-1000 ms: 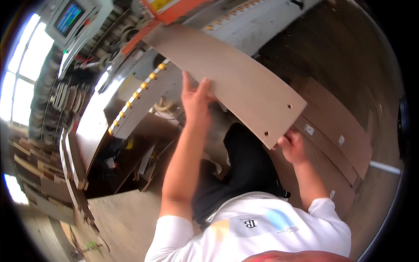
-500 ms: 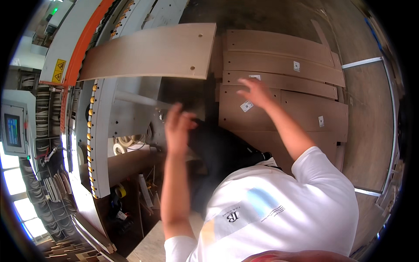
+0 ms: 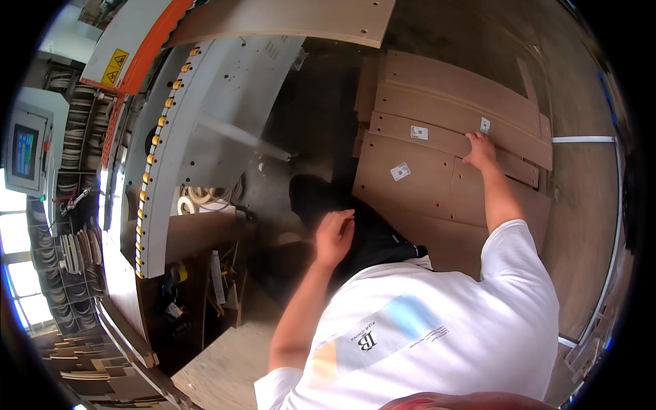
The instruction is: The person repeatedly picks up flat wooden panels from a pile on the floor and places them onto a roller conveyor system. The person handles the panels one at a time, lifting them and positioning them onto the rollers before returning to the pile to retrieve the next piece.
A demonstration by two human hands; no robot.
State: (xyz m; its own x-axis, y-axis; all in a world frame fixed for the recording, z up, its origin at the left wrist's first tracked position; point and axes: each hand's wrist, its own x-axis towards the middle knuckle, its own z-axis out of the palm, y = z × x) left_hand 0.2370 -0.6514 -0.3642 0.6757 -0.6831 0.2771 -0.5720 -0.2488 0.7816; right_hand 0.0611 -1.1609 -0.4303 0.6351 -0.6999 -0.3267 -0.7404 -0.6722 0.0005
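My right hand [image 3: 480, 149] reaches onto a stack of flat brown boards on my right. Its thumb and fingers span the two long edges of a narrow board [image 3: 447, 140] that bears a white label. My left hand [image 3: 335, 236] hovers in front of my body above my black trousers, fingers loosely curled together, with nothing visible in it. Next to the narrow board lie a wide board [image 3: 410, 156] with drilled holes on the near side and another labelled board [image 3: 437, 109] on the far side.
At the far left, a long board [image 3: 294, 17] extends from a machine with an orange cover [image 3: 147, 51]. A grey beam with yellow rollers [image 3: 155, 140] runs along the machine. A control screen [image 3: 26, 152] stands further left. Tape rolls [image 3: 186, 205] lie below. A metal strip [image 3: 584, 139] crosses the floor at right.
My right hand has moved right and down onto the narrow board. My left hand has drawn back toward my body and its fingers have curled. The view has shifted.
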